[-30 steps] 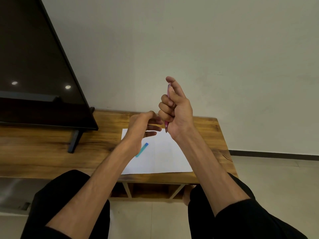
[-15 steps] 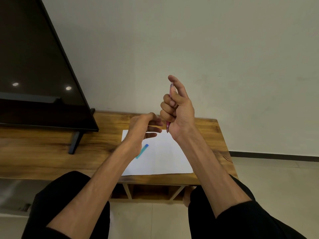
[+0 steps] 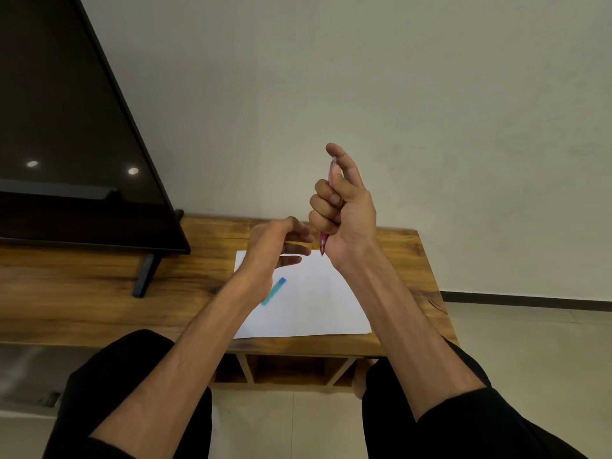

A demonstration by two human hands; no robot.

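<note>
Around: white sheet (image 3: 318,303) on wooden table (image 3: 99,293); television (image 3: 66,144) at sheet's 10 o'clock; teal cap (image 3: 275,290) on sheet, left wrist partly in front | Grip: right hand (image 3: 344,220) clenched round pink pen (image 3: 324,240), upright, tip down, above sheet's 12 o'clock edge | left hand (image 3: 275,241) relaxed, holding nothing, at right hand's 8 o'clock.

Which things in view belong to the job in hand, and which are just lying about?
Job in hand: pink pen, gripped upright by the right hand; left hand, holding nothing; white sheet beneath; probably the teal piece lying on it.
Lying about: television; wooden bench, merely bearing the sheet.
</note>
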